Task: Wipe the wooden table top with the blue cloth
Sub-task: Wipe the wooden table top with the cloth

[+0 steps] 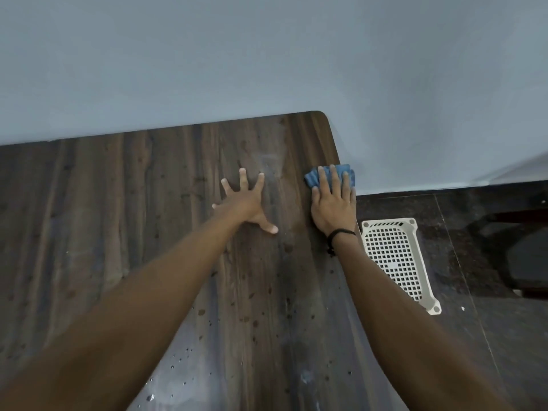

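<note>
The dark wooden table top [118, 203] fills the lower left, its rounded far right corner near the wall. Water droplets and dull smears dot its surface. My right hand [333, 206] presses flat on the blue cloth [314, 176] at the table's right edge, close to that corner; only the cloth's far part shows past my fingers. My left hand [247, 203] lies flat on the wood with fingers spread, just left of the cloth, holding nothing.
A pale grey wall [267, 54] runs along the table's far edge. To the right, on the dark speckled floor [489, 336], lies a white perforated plastic basket [397, 262]. A dark object [527, 256] sits at the far right.
</note>
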